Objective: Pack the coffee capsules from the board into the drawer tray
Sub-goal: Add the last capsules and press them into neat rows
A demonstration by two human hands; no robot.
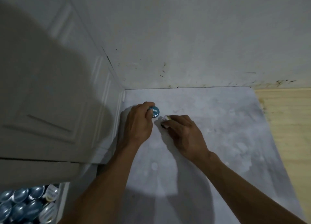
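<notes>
Both hands gripping capsules on the pale marbled board (pixel 210 122): my left hand (pixel 138 122) curls round a round teal-lidded capsule (pixel 155 111), my right hand (pixel 185 134) pinches a white-lidded capsule (pixel 165 118). Drawer tray (pixel 63 198) sits lower left, packed with shiny blue capsules (pixel 20 202).

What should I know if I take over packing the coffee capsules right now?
Left hand: fingers curled round a round teal-lidded coffee capsule near the back left corner of the pale grey marbled board.
Right hand: pinches a second capsule with a pale lid, mostly hidden by the fingers.
Drawer tray, lower left: already holds many shiny blue and pale-lidded capsules.
Done: most capsules look packed; no others show on the board.
Left: carry these two down to the tray and set them in.
</notes>
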